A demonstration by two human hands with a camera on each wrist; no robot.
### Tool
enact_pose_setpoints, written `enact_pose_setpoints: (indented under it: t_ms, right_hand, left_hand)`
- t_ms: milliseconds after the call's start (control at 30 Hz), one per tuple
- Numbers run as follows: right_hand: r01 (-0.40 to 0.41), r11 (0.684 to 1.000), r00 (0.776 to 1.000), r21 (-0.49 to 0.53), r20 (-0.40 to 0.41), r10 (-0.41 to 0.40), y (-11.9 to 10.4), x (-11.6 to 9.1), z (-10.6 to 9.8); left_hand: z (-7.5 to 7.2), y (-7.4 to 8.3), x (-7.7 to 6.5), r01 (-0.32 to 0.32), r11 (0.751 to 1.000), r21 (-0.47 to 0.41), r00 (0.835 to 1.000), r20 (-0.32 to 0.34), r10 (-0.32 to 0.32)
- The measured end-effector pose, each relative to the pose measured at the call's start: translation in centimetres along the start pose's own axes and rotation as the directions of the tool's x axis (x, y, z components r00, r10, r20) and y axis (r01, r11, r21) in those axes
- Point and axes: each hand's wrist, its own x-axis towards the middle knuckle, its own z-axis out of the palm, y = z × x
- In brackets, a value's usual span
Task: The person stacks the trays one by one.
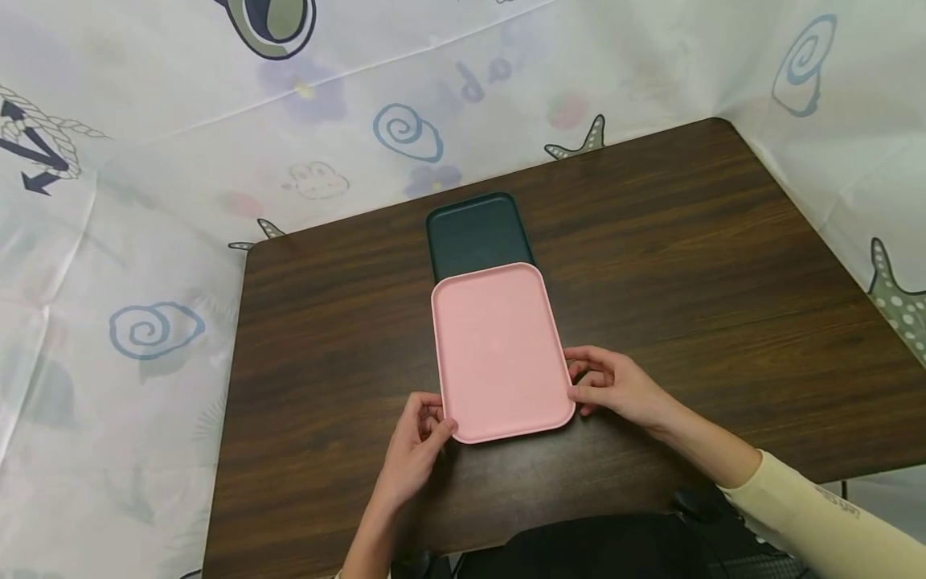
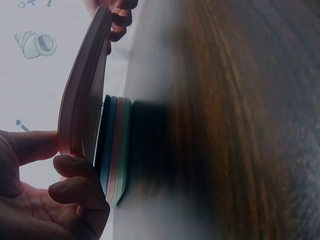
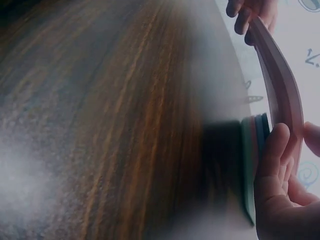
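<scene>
A pink rectangular tray (image 1: 499, 350) with rounded corners is held between both hands, raised off the table. My left hand (image 1: 415, 446) pinches its near left corner, thumb on the rim and fingers beneath. On the other side, my right hand (image 1: 615, 386) grips the right edge close to the near corner. Behind and below it lies a dark green tray (image 1: 477, 233), its near part hidden by the pink one. The left wrist view shows this dark tray on top of a stack of trays (image 2: 116, 150) in blue, pink and pale green.
The stack rests on a dark wood-grain table (image 1: 694, 265). A white printed cloth (image 1: 347, 112) hangs along the table's back and sides. Black fabric (image 1: 600, 547) shows at the near edge, below the hands.
</scene>
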Motion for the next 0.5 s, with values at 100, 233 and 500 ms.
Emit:
enact_pose_setpoints:
  t_ms: [100,233,500]
  right_hand:
    - [0.017,1.0,1.0,-0.001,0.015,-0.017,0.24,0.03,-0.21]
    - [0.042,0.999,0.999,-0.009,0.034,-0.042,0.28,0.19,-0.38]
    - [0.055,0.997,0.997,-0.046,0.054,-0.053,0.04,0.43,-0.55]
  left_hand:
    - [0.03,-0.13,0.2,0.012,1.0,-0.004,1.0,0.0,-0.012]
    - [0.0,-0.13,0.46,0.042,0.999,0.006,0.999,-0.014,-0.042]
    - [0.02,-0.11,1.04,0.034,0.994,0.102,0.998,-0.055,-0.029]
